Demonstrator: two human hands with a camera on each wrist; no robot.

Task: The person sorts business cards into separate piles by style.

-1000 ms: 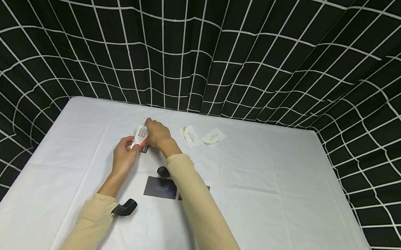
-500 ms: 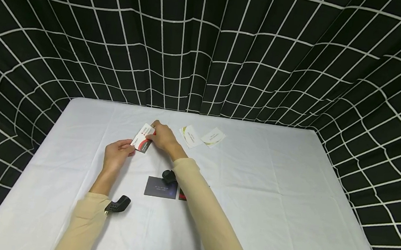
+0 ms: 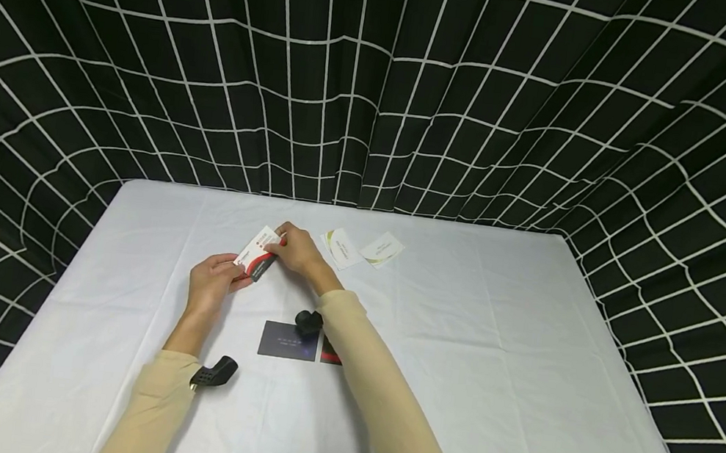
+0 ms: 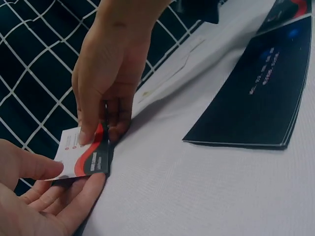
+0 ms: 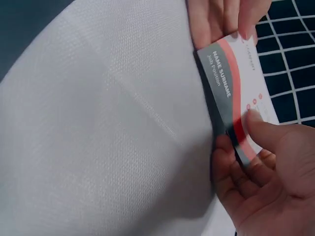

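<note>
Between both hands is a business card [image 5: 227, 78], white with a red wave and a dark grey band, printed "NAME SURNAME, Job Position". Its printed face is turned up. My left hand [image 3: 209, 283] pinches the near-left end, thumb on top and fingers beneath. At the opposite end my right hand [image 3: 300, 251] grips it, with the thumb [image 5: 263, 130] across the print and the fingers curled under. In the left wrist view the card [image 4: 83, 155] is held tilted, close over the white cloth.
Two groups of white-and-green cards, left [image 3: 342, 248] and right [image 3: 383, 249], lie at the back. Nearer are a dark card stack [image 3: 288, 341] and a red-and-black card [image 3: 330, 353], partly under the right forearm. A white cloth [image 3: 521, 361] covers the table; a black grid curtain [image 3: 375, 110] hangs behind.
Over the last second the card has turned from steep to slanted and shows more of its face. The left hand has shifted slightly left, the right hand rightward; both keep hold.
</note>
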